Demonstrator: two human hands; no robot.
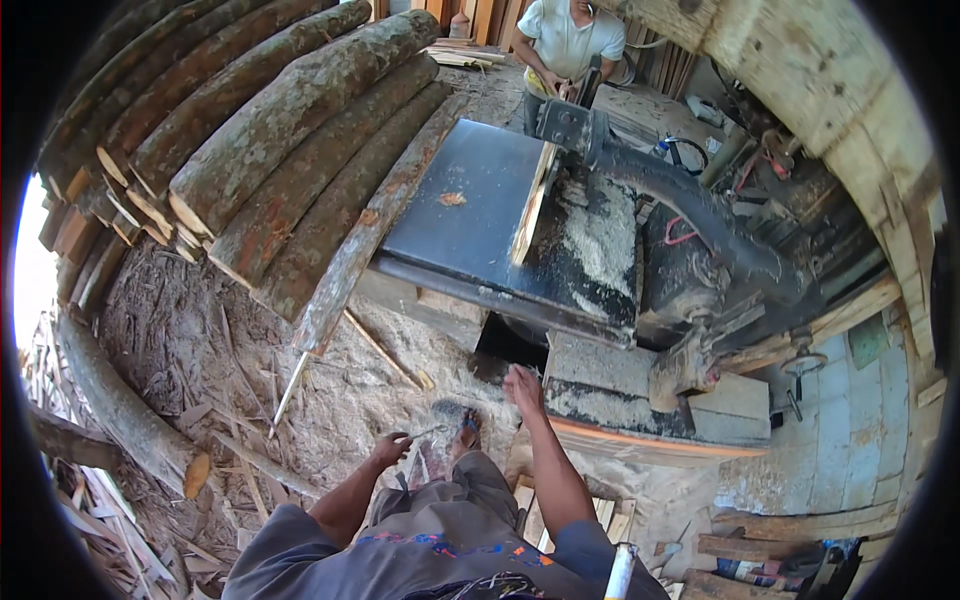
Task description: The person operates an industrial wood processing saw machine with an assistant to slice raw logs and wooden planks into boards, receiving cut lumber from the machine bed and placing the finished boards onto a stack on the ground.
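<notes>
My left hand (390, 450) hangs in front of my body above the dusty ground, fingers loosely apart and nothing seen in them. Farther forward, my right hand (523, 390) is raised near the front of the saw machine, with its fingers curled in; no object shows in it. Beyond it lies the machine's dark metal table (450, 225). A narrow sawn wood strip (535, 205) rests on that table, reaching back to the black guard (570, 125). Sawdust (600, 240) covers the table's right part.
Bark-covered logs (300, 110) are stacked at left, with a long slab (380, 220) leaning beside the table. A co-worker (570, 45) stands behind the machine, hands near the guard. Sticks and a curved log (130, 400) lie at lower left. Boards (810, 525) lie at lower right.
</notes>
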